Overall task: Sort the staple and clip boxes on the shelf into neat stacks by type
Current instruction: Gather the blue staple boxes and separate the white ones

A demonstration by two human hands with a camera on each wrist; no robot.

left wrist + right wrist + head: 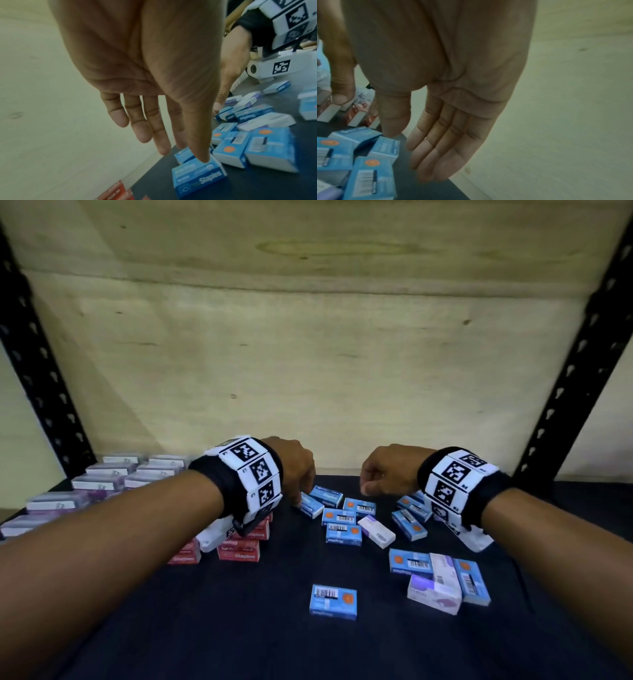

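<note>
1. Touching a blue staple box (199,175) at the heap's back-left, your left hand (294,463) keeps straight fingers, as its wrist view shows.
2. Your right hand (447,94) hangs relaxed, holding nothing; the head view hides its fingers.
3. Red boxes (239,549) sit stacked left.

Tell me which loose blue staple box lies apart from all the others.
The blue cardboard staple box nearest the camera, barcode side up on the dark shelf mat. Nothing touches it, while the other blue boxes crowd together farther back beside the white-and-purple boxes.

Dim, soft light – wrist views blurred; head view's edges bowed.
</note>
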